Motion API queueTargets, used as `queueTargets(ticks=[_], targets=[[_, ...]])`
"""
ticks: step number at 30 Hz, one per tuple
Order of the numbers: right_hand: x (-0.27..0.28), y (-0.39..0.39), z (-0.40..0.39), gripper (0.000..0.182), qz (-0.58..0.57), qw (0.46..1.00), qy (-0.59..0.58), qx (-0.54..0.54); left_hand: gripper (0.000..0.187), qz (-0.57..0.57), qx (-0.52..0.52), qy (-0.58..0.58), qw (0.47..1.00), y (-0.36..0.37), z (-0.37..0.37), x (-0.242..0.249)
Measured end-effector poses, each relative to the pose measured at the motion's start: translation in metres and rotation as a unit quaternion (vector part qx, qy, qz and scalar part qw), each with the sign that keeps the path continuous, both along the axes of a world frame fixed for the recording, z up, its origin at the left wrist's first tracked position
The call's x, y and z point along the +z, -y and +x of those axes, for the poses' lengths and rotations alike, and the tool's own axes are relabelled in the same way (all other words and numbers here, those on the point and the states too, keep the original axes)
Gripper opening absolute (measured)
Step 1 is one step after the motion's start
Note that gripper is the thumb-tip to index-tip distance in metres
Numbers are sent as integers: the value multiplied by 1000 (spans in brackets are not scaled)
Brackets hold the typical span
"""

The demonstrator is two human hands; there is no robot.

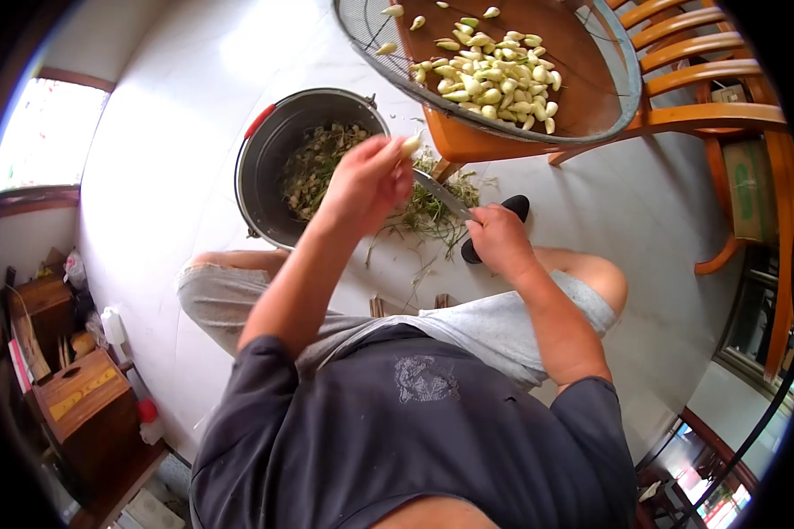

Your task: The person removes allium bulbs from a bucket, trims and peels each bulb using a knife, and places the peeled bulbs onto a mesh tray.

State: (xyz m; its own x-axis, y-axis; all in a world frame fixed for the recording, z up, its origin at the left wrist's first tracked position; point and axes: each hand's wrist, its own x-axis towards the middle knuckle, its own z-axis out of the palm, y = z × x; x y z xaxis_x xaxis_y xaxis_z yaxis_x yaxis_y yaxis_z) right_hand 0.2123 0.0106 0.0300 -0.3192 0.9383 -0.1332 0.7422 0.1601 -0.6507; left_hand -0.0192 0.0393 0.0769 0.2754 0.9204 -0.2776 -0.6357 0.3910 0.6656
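Observation:
My left hand (368, 183) is raised beside the bucket's rim, its fingers pinching a small pale onion-like bulb (410, 145). My right hand (500, 240) is wrapped round the handle of a knife (443, 193). The knife's blade points up and left, its far end close below the left fingers. Under my left hand stands a dark metal bucket (250, 189) with a red grip, holding peelings and trimmings (318, 167). More green stalks and roots (434, 212) lie scattered on the floor below the blade.
A round mesh sieve (637, 84) with a heap of pale bulbs (498, 79) rests on a wooden chair (459, 145) ahead. Another slatted wooden chair (706, 115) stands at the right. A black shoe (518, 208) shows beyond my right hand. Wooden boxes (84, 397) stand at far left.

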Motion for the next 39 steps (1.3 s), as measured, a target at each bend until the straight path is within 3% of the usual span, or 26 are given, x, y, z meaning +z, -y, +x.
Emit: queueTargets(ticks=[4,7,8,10,12,16,19,21,22,30,33,36,39], targets=[[7,-1,1,16,-40,999,11,32,40,93,-77,-151,981,-60,13,67],[5,-2,5,16,-44,998,17,31,47,218,-83,-351,907,-90,-9,88],[7,-2,6,15,-41,999,8,26,39,257,-74,-389,881,-99,-24,81],[13,-1,6,15,-34,999,-13,13,27,148,-43,-467,871,-90,-57,69],[14,-2,6,16,-35,999,-26,2,20,53,-78,-480,872,-82,-97,13],[8,-2,4,14,-23,999,-29,7,21,-161,-196,-604,756,-43,-149,-121],[8,-4,-1,16,-58,998,-11,22,19,-125,-212,-726,643,-12,-165,-216],[6,-7,-4,15,-72,997,-2,31,24,-96,-218,-795,558,-1,-168,-246],[7,-9,-6,15,-74,997,-1,31,30,-91,-186,-806,554,3,-159,-234],[6,-12,-16,16,-84,995,-9,48,26,-140,-118,-800,571,3,-145,-238],[7,-11,-18,17,-85,995,-20,55,28,-164,-127,-794,571,-2,-147,-239],[9,-11,-17,17,-81,995,-11,65,27,-151,-140,-777,595,0,-151,-230],[15,-10,-17,16,-70,995,-22,61,21,-45,-165,-767,618,-1,-172,-223]])
